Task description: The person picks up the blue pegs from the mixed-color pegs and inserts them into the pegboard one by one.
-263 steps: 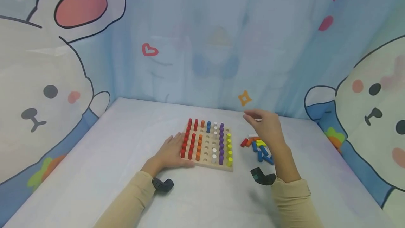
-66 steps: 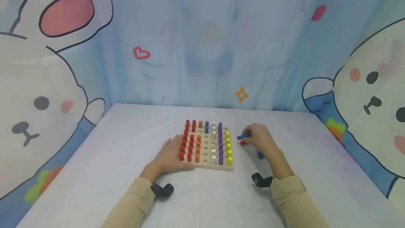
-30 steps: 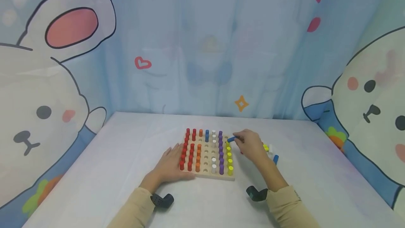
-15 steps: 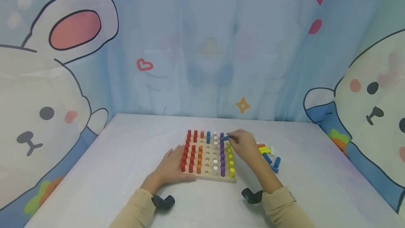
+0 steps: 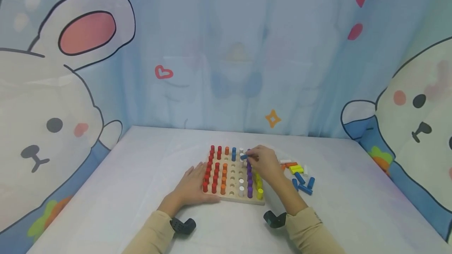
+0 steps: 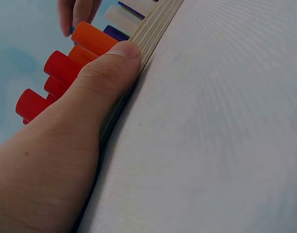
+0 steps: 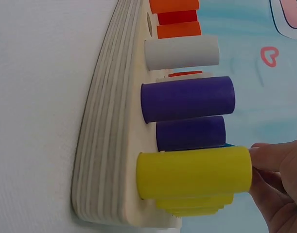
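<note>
Presently pinched: a blue peg (image 5: pixel 243 156), gripped by the right hand (image 5: pixel 265 162) over the far part of the board (image 5: pixel 243 200), in front of a far white peg as the head sees it.
Peg's long axis: nearly level, jutting left from the fingertips; the white pegs (image 5: pixel 241 192) stand upright.
Bare holes (image 5: pixel 232 185): left of the blue peg and nearer.
Left hand (image 5: pixel 192 187): relaxed along the board's left side, thumb at its near edge.
Nearer hand: right.

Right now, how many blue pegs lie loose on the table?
4, right of the pegboard: leftmost peg, rearmost peg, rightmost peg, frontmost peg. The right forearm may hide more.
</note>
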`<state>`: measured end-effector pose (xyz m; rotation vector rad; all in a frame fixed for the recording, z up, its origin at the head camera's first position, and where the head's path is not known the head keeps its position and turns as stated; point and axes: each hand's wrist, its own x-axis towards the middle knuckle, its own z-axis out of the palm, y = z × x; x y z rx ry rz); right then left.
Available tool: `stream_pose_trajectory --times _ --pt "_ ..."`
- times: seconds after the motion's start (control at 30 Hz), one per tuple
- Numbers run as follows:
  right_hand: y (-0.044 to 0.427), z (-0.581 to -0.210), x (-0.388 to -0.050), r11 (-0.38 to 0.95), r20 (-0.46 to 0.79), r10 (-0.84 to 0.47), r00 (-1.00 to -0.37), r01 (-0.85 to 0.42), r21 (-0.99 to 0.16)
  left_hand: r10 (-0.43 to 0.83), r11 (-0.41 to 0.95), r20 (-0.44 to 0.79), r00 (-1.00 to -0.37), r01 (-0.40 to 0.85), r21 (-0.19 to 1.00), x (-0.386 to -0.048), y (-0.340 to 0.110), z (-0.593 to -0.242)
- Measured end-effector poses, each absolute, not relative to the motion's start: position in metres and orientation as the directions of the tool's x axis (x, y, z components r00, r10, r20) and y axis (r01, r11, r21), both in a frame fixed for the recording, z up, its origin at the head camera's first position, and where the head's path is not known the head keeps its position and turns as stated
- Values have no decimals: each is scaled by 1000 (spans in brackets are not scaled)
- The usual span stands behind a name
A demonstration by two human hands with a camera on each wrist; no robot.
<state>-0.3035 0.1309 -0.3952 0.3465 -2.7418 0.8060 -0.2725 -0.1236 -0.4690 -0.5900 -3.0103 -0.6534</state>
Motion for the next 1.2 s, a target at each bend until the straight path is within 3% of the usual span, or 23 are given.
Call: stream_pose_trajectory --times 0.33,0.77,1.2 --pt "121 -402 -304 796 330 -182 -926 -336 -503 357 843 67 -932 352 407 -269 -122 -472" --pt "112 -400 -310 834 254 -222 -941 -318 -451 358 846 62 -932 351 401 -272 -123 -466" --pt "107 -406 -314 816 318 -362 -876 -463 -346 360 852 70 -930 359 381 -275 -125 -469"
